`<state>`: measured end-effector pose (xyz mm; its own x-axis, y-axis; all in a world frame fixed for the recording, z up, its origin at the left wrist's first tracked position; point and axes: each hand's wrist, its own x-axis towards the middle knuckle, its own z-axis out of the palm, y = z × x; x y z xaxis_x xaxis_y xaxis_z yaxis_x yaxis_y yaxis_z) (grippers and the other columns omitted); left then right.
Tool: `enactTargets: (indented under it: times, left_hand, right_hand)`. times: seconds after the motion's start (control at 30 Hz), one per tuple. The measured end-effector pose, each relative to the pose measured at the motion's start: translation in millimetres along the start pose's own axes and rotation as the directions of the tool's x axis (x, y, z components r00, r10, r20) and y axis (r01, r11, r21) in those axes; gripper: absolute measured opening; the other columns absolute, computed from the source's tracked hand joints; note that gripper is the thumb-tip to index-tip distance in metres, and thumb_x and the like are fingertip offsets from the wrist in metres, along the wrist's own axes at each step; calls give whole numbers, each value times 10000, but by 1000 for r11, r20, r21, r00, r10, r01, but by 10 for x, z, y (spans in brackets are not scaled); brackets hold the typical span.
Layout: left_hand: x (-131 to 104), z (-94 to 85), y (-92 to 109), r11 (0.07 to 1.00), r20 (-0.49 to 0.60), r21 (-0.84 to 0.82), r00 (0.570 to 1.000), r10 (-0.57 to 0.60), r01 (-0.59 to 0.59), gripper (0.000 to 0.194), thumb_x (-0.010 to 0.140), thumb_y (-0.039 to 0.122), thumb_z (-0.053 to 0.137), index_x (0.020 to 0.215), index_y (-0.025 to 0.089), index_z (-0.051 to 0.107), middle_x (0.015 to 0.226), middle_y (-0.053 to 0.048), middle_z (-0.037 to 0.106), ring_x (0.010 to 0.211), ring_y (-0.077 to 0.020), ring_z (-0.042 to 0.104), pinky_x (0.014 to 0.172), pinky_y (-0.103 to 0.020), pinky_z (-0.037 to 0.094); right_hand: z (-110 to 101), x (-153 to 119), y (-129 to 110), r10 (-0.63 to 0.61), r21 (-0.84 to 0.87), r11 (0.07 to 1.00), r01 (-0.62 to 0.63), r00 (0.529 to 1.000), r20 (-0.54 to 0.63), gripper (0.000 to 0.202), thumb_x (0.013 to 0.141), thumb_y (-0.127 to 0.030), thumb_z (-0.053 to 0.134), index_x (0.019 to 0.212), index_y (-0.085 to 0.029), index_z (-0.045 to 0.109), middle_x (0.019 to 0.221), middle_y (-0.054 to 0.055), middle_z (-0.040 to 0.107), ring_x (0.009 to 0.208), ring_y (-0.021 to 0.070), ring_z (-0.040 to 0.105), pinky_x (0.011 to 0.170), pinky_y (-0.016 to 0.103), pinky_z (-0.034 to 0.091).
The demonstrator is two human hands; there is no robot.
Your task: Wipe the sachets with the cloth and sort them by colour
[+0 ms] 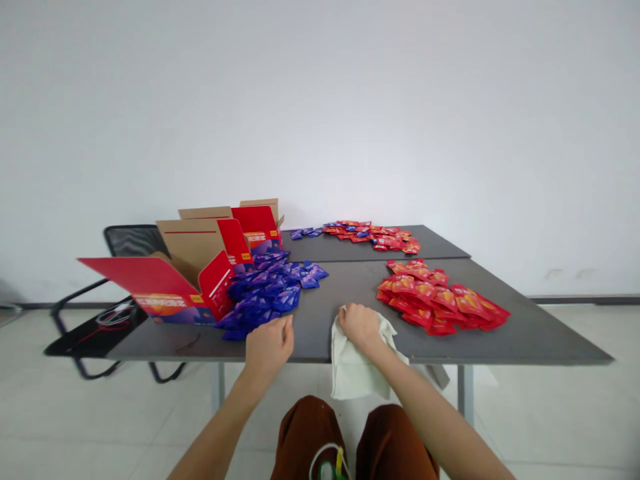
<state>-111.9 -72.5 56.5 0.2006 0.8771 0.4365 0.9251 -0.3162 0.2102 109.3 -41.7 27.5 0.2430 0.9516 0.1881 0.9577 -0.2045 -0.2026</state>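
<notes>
My right hand (361, 325) is closed on a pale, whitish cloth (357, 373) at the front edge of the dark table. The cloth hangs over that edge toward my knees. My left hand (270, 343) is curled into a fist by the same edge, with nothing showing in it. Just beyond my left hand lies a heap of blue-purple sachets (270, 290). A pile of red sachets (440, 300) sits to the right of the cloth.
Open red cartons (170, 307) with raised flaps line the table's left side. More red and blue sachets (375, 233) are scattered on the far table (435, 247). A black chair (133, 240) with a coiled cable on its seat stands at left. A white wall rises behind.
</notes>
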Motion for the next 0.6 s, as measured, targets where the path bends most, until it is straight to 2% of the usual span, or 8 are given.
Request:
enactTargets:
  times: [0.13,0.27,0.43,0.6]
  left_hand:
    - [60,384,5,970,23,-243,1000,1,4,427,946,388,340,1009,214,725,1006,-56,740,918,-206,691,790,-269,509]
    - [211,653,79,941,28,-335,998,53,-41,404,935,402,368,935,233,735,920,-49,753,841,-193,708,730,-241,529]
    - [551,739,170,927,23,-354,990,140,-123,366,934,356,391,872,241,733,880,-38,753,799,-176,708,717,-218,528]
    - [1012,776,257,901,-12,-387,978,208,-197,331,926,285,400,884,227,724,883,-39,748,814,-165,701,724,-220,531]
  right_hand:
    - [-23,-1,-8,0,26,1000,0,1000,-4,409,934,-357,411,893,-94,722,858,211,712,825,302,694,730,393,511]
    - [4,30,11,-23,46,999,23,1000,-8,391,923,-341,412,871,-101,716,823,191,714,790,303,697,698,404,520]
    - [40,68,40,-84,52,995,84,996,0,339,910,-313,418,865,-127,698,767,167,709,723,306,694,648,414,523]
    - [29,125,64,-169,35,986,166,981,100,311,896,-317,420,855,-165,688,739,139,706,702,276,693,652,363,518]
